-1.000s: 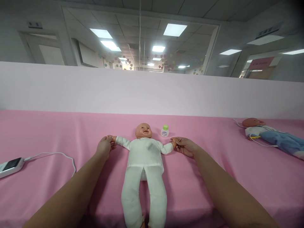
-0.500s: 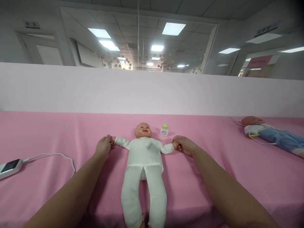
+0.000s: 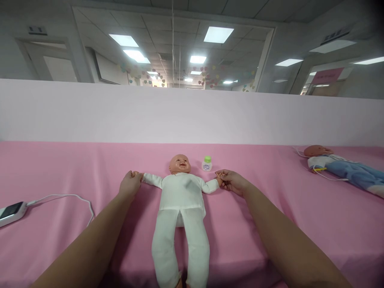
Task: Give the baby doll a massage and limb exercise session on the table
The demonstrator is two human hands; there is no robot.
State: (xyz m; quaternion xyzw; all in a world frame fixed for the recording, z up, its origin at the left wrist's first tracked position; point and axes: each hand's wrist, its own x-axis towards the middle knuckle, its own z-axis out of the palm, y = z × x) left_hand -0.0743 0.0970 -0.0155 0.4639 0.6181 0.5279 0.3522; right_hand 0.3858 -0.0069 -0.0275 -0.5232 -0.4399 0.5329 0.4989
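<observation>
A baby doll (image 3: 181, 192) in a white top and white trousers lies on its back on the pink cloth (image 3: 252, 248), arms spread out to the sides. My left hand (image 3: 130, 183) is closed around the doll's hand on the left, and its fingers partly cover it. On the other side, my right hand (image 3: 233, 182) grips the doll's other hand between thumb and fingers. Just beyond that doll arm stands a small clear bottle (image 3: 207, 165) with a green cap, touched by neither hand.
A second doll (image 3: 345, 168) in blue and white lies at the far right, with thin white tubing about it. At the left edge rests a white handheld device (image 3: 12, 213) with a screen and a white cable (image 3: 64, 195). A low white wall (image 3: 186, 116) with glass above closes the back.
Both hands keep hold of the doll's hands. My right hand's fingers have shifted slightly over the doll's hand, and my left fingers have curled in more. The view has moved very slightly.
</observation>
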